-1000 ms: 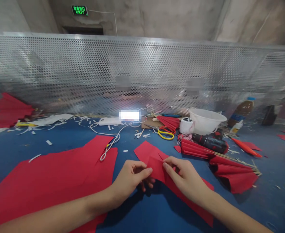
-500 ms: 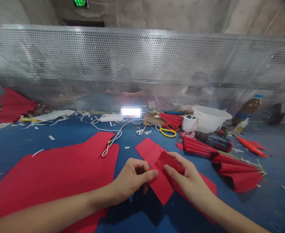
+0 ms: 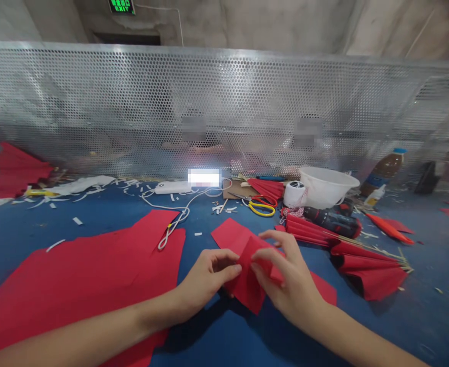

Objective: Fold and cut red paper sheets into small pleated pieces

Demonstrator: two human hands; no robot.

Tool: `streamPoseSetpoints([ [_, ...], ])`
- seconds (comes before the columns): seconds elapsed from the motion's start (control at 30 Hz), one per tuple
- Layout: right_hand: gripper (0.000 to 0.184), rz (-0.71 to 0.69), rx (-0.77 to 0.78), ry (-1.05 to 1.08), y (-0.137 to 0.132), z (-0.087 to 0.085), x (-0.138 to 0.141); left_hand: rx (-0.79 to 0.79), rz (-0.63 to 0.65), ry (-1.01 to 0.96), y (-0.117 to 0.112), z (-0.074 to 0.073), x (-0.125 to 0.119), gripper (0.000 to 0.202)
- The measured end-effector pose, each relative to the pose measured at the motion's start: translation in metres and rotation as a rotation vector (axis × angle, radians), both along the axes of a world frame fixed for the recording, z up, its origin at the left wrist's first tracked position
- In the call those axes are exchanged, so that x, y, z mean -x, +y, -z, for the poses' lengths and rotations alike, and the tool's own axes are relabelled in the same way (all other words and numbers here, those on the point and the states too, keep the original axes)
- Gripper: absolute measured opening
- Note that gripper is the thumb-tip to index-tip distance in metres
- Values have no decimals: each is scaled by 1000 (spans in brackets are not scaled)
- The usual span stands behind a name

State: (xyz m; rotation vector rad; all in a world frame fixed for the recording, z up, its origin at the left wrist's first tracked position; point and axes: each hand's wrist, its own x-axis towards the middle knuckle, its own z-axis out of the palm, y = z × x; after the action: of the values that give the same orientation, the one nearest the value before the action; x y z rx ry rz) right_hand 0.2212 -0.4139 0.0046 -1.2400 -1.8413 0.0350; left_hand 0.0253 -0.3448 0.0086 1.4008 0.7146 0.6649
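A piece of red paper [image 3: 249, 290] with creases is between my hands, above the blue table. My left hand [image 3: 212, 278] pinches its left edge between thumb and fingers. On the right side, my right hand [image 3: 287, 278] grips the folded part with thumb and index finger, its other fingers curved above. More red paper [image 3: 230, 234] shows behind it, and another corner sticks out past my right hand; whether these are one sheet I cannot tell. A large red sheet [image 3: 113, 275] lies flat to the left, partly under my left forearm.
A white cable [image 3: 184, 214] rests across the large sheet's corner. Scissors [image 3: 262, 206], a white bowl [image 3: 327, 186], a thread spool [image 3: 295, 193], a black power tool [image 3: 333, 220] and pleated red pieces [image 3: 369, 267] lie to the right. A perforated metal screen [image 3: 224, 102] stands behind.
My right hand has shifted its grip, with its fingers now raised and curled over the paper. The paper between my hands has tilted and its fold stands up more. My left hand keeps its pinch.
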Motion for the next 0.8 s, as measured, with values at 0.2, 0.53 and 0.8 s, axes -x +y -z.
streamPoseSetpoints([
  [0.2, 36, -23, 211, -53, -4, -1, 5, -22, -18, -92, -3, -1, -1, 25],
  [0.53, 20, -159, 533, 235, -3, -8, 6, -161, -108, -9, -2, 5, 4, 26],
  [0.8, 29, -244, 659, 456, 5, -4, 3, -146, -69, 41, 1, 4, 1, 22],
])
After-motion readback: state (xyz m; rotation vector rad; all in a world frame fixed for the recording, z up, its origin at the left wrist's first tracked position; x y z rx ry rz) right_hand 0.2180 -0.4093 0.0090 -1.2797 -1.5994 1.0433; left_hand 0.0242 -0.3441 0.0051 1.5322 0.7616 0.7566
